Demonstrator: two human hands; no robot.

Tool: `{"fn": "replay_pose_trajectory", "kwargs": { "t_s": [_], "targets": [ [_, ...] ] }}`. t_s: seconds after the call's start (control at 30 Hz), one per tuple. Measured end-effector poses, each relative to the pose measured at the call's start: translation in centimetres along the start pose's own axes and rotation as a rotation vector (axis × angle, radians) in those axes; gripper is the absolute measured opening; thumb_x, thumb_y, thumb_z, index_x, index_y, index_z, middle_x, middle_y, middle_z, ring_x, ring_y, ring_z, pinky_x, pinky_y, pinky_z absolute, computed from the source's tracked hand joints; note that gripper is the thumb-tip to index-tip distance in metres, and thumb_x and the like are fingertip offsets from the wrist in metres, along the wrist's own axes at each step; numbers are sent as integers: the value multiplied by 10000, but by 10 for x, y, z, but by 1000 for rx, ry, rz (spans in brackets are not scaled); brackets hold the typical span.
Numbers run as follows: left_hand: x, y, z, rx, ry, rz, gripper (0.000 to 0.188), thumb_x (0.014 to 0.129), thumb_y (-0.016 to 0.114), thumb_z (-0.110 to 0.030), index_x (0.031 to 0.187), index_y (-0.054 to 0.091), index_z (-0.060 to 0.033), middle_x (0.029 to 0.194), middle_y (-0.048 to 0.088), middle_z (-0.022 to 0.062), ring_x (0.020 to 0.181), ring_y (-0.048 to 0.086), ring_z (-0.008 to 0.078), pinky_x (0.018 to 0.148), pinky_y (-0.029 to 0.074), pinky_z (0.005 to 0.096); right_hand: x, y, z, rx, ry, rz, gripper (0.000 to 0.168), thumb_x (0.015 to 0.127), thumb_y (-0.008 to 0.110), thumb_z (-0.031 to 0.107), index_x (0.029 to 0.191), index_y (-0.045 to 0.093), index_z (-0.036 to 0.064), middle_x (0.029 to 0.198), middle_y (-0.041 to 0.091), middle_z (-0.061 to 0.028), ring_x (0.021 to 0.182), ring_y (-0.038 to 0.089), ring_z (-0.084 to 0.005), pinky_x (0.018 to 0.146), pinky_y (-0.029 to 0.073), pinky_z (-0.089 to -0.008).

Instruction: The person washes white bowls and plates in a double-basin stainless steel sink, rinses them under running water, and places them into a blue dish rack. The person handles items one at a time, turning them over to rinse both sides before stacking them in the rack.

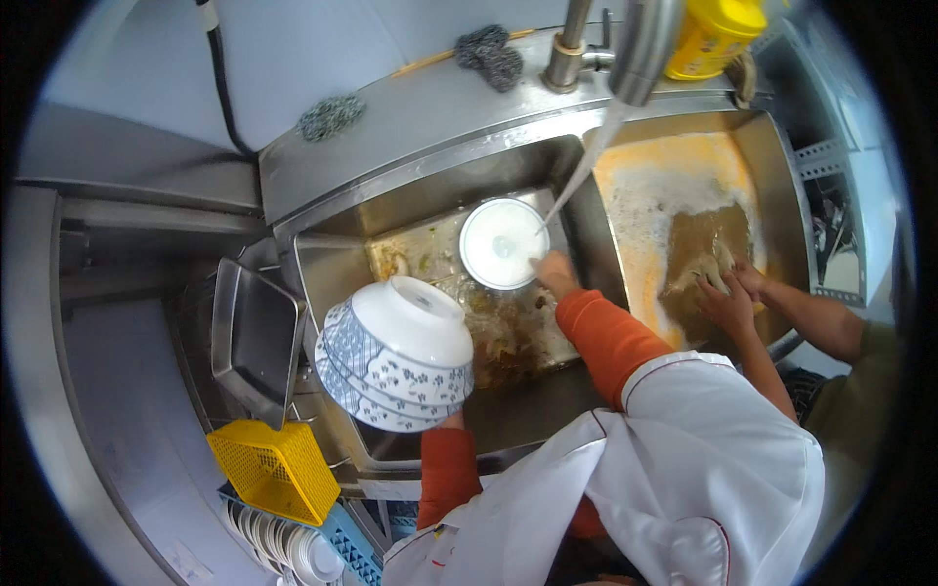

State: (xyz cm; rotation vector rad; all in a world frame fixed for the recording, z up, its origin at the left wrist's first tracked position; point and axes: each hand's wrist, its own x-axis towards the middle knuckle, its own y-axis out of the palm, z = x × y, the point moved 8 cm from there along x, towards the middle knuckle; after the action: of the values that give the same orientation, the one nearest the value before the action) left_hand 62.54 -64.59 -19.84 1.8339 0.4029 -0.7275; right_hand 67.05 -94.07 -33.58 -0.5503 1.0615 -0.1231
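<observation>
My right hand (557, 272) grips the right rim of a round white dish (503, 244), possibly a bowl, with a thin dark line around its edge. A stream of water (588, 167) falls from the faucet (639, 55) onto that rim. The dish is over the left sink basin (337, 267). On my left hand (454, 420) rests a nested stack of white bowls with blue patterns (399, 351), tilted and upside down. The bowls hide most of this hand. Murky water and food scraps (498, 348) lie on the basin bottom.
Another person's hands (729, 287) hold a cloth in the soapy right basin (623, 256). Steel-wool scourers (489, 58) and a yellow tub (717, 36) sit on the back ledge. To the left are a metal tray (256, 340), a yellow basket (278, 469) and racked plates (286, 542).
</observation>
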Motion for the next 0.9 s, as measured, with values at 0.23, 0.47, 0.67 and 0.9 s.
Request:
{"fn": "replay_pose_trajectory", "kwargs": {
  "t_s": [0.23, 0.47, 0.67, 0.9],
  "targets": [
    [-25, -17, -2, -34, 23, -39, 373, 1010, 467, -280, 1279, 492, -22, 1217, 577, 91, 1075, 585, 219, 914, 515, 346, 12, -27, 32, -100, -67, -66, 294, 823, 657, 158, 1021, 668, -60, 961, 698, -204, 841, 706, -345, 730, 575, -405],
    [-30, -15, 2, -62, 31, -20, 370, 1011, 467, -271, 1284, 488, -22, 1223, 575, 92, 1081, 584, 220, 915, 516, 348, 18, -64, 68, -299, -293, -275, 270, 845, 585, 151, 1054, 681, 8, 1055, 671, -219, 1028, 640, -377, 872, 520, -412],
    [-35, -11, 10, -87, 23, 13, 367, 1011, 468, -263, 1289, 484, -23, 1228, 572, 93, 1086, 582, 221, 916, 517, 350, -25, -92, 99, -354, -351, -264, 315, 923, 502, 217, 1162, 626, 53, 1132, 641, -222, 1087, 601, -394, 925, 485, -424],
    [-42, 3, 16, -42, 5, 37, 365, 1011, 468, -254, 1294, 479, -24, 1235, 570, 95, 1092, 581, 222, 918, 518, 353, 12, -82, 80, -348, -322, -222, 370, 875, 518, 122, 1224, 580, 15, 1208, 606, -215, 1159, 582, -322, 929, 500, -431]
  ]
}}
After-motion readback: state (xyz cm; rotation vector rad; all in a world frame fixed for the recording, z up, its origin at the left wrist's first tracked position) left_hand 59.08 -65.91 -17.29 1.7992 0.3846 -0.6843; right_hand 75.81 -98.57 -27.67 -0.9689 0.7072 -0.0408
